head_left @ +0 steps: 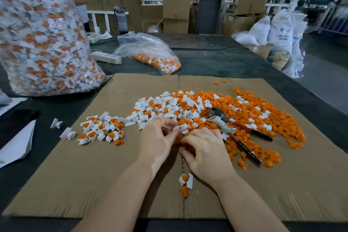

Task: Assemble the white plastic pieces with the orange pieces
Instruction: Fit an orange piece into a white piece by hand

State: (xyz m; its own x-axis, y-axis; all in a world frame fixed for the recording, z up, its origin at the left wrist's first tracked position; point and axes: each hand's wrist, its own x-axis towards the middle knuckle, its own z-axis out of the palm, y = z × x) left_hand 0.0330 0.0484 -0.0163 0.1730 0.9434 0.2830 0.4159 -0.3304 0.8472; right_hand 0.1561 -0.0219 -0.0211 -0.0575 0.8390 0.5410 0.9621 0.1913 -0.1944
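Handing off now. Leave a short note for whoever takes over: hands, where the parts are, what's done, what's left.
Left hand pinches a white piece at the pile's near edge; right hand curls round orange pieces.
Loose pile of white and orange parts lies on the cardboard, pliers on it.
Done: small assembled batch to the left, big bag of finished ones behind.
Left: most of the pile.

White sack [280,32], far right: printed "ABS RESIN"; logo and smaller line beneath not legible.
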